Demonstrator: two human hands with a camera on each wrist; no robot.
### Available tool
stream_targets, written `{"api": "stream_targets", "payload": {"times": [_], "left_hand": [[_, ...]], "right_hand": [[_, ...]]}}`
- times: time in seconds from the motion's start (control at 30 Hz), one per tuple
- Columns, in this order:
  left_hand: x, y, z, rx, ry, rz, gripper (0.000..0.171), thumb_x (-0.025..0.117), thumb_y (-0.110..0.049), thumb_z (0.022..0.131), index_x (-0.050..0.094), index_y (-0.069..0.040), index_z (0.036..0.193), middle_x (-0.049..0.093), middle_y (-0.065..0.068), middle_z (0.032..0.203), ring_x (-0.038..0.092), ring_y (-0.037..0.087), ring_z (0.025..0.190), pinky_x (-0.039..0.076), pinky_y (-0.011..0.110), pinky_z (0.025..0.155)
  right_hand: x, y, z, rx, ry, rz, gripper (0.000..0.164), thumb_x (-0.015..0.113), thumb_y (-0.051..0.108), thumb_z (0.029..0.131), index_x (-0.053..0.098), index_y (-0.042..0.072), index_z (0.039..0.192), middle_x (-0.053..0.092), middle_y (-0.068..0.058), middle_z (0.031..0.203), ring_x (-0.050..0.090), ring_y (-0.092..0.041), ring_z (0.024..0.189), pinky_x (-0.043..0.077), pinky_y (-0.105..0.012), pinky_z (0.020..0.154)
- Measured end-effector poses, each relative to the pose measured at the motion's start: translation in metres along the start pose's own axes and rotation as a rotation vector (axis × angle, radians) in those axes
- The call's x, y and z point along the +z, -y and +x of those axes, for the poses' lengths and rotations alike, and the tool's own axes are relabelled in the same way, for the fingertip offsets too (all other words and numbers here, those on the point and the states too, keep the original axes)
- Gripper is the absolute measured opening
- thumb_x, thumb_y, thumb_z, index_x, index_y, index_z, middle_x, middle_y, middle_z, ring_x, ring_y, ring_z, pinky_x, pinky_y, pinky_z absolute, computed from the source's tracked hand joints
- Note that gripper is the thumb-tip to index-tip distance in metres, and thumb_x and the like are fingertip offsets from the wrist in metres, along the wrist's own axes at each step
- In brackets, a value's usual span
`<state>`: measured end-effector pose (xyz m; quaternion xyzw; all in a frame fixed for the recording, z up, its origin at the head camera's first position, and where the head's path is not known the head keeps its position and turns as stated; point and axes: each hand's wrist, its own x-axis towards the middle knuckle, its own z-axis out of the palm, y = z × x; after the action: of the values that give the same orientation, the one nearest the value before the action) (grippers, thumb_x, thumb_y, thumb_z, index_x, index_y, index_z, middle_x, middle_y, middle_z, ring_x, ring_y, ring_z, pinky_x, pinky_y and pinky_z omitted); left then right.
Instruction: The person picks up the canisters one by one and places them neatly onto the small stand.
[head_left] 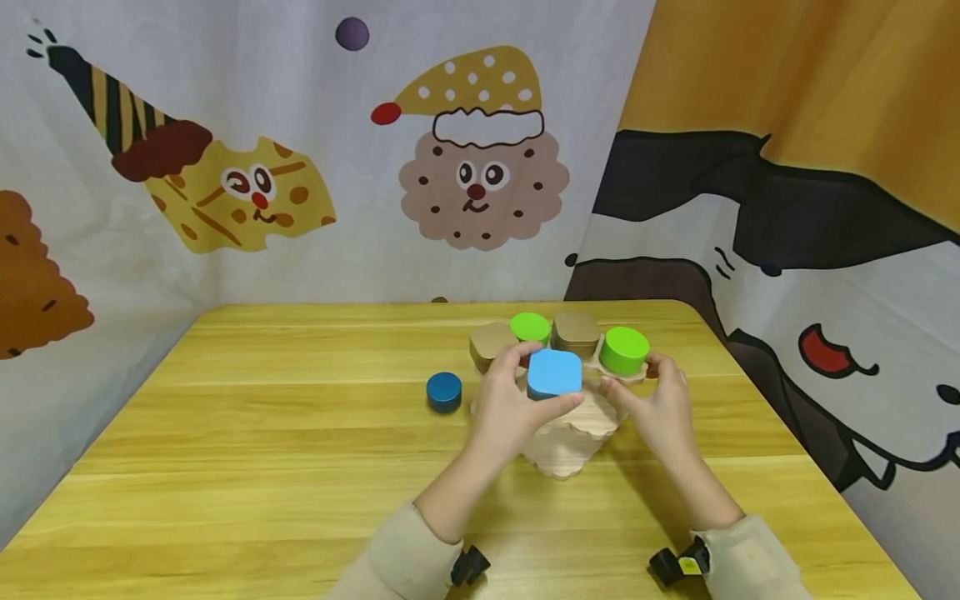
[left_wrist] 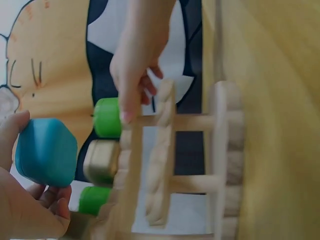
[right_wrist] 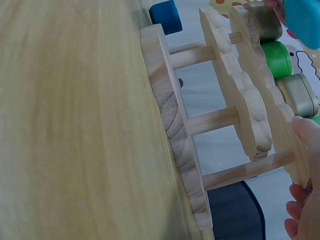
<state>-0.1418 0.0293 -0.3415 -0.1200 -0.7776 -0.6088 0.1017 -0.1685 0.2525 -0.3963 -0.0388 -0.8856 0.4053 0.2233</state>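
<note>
My left hand (head_left: 504,410) pinches a light blue rounded-square tin (head_left: 555,372) between thumb and fingers, in front of the top tier of a small wooden tiered stand (head_left: 564,450). With my right hand (head_left: 663,410) I grip the right edge of that top tier, thumb near a green round tin (head_left: 625,351). Also on the top tier are a second green tin (head_left: 529,327) and two gold-brown tins, one at the back (head_left: 576,332) and one at the left (head_left: 491,343). In the right wrist view, wooden posts (right_wrist: 215,120) join the tiers.
A dark blue round tin (head_left: 444,392) stands on the wooden table (head_left: 285,467), left of the stand. Behind the table hangs a curtain (head_left: 300,100) printed with cartoon figures. Each wrist carries a small black camera.
</note>
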Motion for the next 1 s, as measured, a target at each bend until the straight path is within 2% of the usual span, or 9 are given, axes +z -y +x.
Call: {"api": "stream_targets", "payload": {"times": [0.2,0.33,0.47,0.63,0.87,1.0], "left_hand": [[0.016,0.009,-0.003,-0.025,0.015,-0.014,0.072,0.089,-0.031,0.066,0.057,-0.011,0.127,0.057,-0.003,0.120,0.051,0.017,0.110,0.043,0.042,0.092],[0.023,0.014,-0.005,-0.016,0.022,-0.008,0.073,0.090,-0.031,0.066,0.057,-0.008,0.127,0.058,-0.001,0.117,0.052,0.018,0.107,0.044,0.039,0.090],[0.030,0.019,-0.006,0.000,0.018,0.026,0.074,0.090,-0.030,0.065,0.057,-0.008,0.128,0.058,0.002,0.124,0.052,0.020,0.111,0.043,0.041,0.092],[0.036,0.024,-0.006,-0.028,0.006,0.066,0.073,0.090,-0.033,0.065,0.059,-0.011,0.127,0.057,0.000,0.129,0.049,0.023,0.117,0.040,0.046,0.091],[0.044,0.029,-0.005,-0.060,0.005,0.072,0.072,0.089,-0.032,0.066,0.058,-0.013,0.127,0.057,-0.002,0.125,0.050,0.020,0.110,0.044,0.040,0.085],[0.048,0.033,-0.004,-0.065,0.012,0.061,0.071,0.089,-0.032,0.067,0.057,-0.013,0.127,0.056,-0.001,0.125,0.051,0.020,0.110,0.046,0.039,0.087]], "right_hand": [[0.000,0.000,0.000,-0.001,0.000,0.004,0.076,0.079,0.038,0.078,0.045,-0.007,0.129,0.048,-0.021,0.111,0.042,-0.034,0.102,0.033,-0.043,0.078],[0.001,-0.001,0.000,-0.007,-0.007,0.007,0.075,0.079,0.038,0.079,0.046,-0.007,0.128,0.048,-0.020,0.110,0.041,-0.033,0.102,0.033,-0.042,0.078],[0.001,0.000,0.000,-0.002,-0.007,-0.001,0.076,0.078,0.041,0.079,0.046,-0.007,0.128,0.048,-0.020,0.110,0.041,-0.033,0.102,0.033,-0.042,0.077],[0.002,0.001,0.000,0.011,-0.005,-0.005,0.075,0.078,0.041,0.079,0.047,-0.006,0.127,0.048,-0.020,0.111,0.041,-0.033,0.103,0.033,-0.043,0.078],[0.002,0.000,0.001,-0.005,-0.019,-0.009,0.072,0.077,0.040,0.079,0.048,-0.008,0.125,0.049,-0.020,0.110,0.042,-0.035,0.103,0.033,-0.043,0.079],[0.002,-0.001,0.002,-0.012,-0.021,-0.019,0.072,0.077,0.040,0.080,0.048,-0.008,0.125,0.049,-0.021,0.110,0.043,-0.035,0.103,0.033,-0.044,0.080]]}}
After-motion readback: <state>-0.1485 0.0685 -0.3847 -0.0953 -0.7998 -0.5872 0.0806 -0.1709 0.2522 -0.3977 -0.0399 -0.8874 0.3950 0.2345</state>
